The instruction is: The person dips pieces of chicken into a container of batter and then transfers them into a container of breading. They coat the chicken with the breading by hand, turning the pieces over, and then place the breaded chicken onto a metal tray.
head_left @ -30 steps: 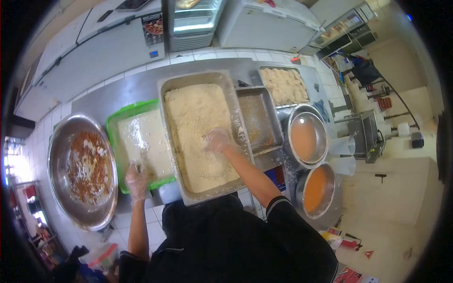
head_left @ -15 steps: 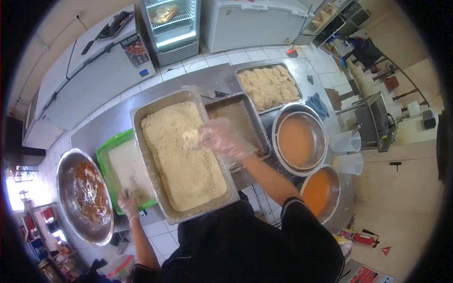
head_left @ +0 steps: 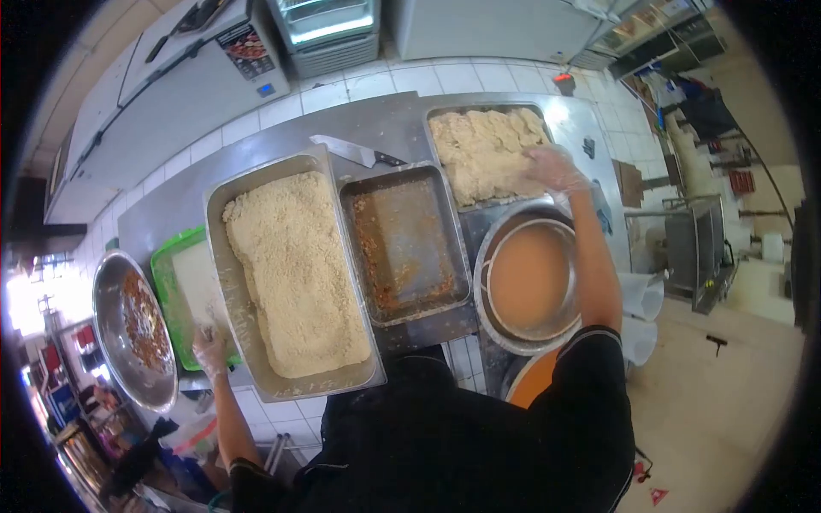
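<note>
- Right hand [head_left: 554, 167], in a clear glove, is out over the near right edge of the tray of breaded pieces [head_left: 484, 152]. Palm down, fingers loosely curled onto the pieces; can't tell if it actually grips one.
- That tray sits at the far right of the steel counter [head_left: 256, 167], just behind the bowl of orange sauce [head_left: 528, 280].
- Right forearm runs over the right rim of the sauce bowl.
- Left hand [head_left: 209, 349], also gloved, is at the near edge of the green tray [head_left: 168, 275], just left of the big pan's near-left corner. Fingers look bent, coated in white; can't tell whether it holds anything.
- Green tray holds a pale, floury layer and is partly hidden behind the big crumb pan [head_left: 292, 272].
- Crumb pan is full, the crumbs spread in a fairly even layer, no hand in it.
- Between crumb pan and sauce bowl: a smaller steel pan [head_left: 404, 242], mostly bare with reddish-brown residue.
- A knife [head_left: 357, 153] lies flat on the counter just behind that smaller pan, blade pointing left.
- Far left: a round steel bowl [head_left: 132, 329] with reddish-brown bits, beside the green tray.
- A second orange bowl [head_left: 532, 386] peeks out near the person's right elbow, mostly covered by the sleeve.
</note>
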A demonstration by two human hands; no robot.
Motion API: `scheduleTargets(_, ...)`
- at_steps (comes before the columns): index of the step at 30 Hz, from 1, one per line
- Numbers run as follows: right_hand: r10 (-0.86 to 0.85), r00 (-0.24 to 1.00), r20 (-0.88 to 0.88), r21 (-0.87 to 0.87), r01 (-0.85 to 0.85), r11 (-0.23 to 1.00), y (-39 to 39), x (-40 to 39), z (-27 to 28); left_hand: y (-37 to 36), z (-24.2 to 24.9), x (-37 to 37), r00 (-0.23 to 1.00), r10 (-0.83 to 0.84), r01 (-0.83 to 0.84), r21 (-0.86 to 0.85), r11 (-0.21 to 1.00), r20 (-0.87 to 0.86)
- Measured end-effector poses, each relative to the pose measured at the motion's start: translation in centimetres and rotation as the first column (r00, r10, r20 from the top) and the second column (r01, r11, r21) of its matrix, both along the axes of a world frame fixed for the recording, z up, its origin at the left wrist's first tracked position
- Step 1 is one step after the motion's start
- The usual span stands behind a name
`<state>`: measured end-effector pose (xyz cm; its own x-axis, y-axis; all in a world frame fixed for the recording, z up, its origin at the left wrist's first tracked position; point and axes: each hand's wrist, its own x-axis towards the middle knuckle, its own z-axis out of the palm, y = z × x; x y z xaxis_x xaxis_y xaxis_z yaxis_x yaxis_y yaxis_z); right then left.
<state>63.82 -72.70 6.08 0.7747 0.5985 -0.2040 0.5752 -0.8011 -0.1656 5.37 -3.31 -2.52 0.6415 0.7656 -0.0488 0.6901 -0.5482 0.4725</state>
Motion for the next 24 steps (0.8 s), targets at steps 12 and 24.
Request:
scheduleTargets(12,-0.019,0.999,-0.042,0.385,0.033,0.922,13.7,-5.5,1.8,0.6,-2.2,-0.6,0.992,0.112,-0.120,0.165,0.979,0.058)
scheduleTargets(24,0.398,0.901,-0.174,0.675,-0.185,0.714,29.8,-31.9,1.9,1.1,-7.3,-1.1,0.968,-0.043,0.144,0.406,0.902,-0.247)
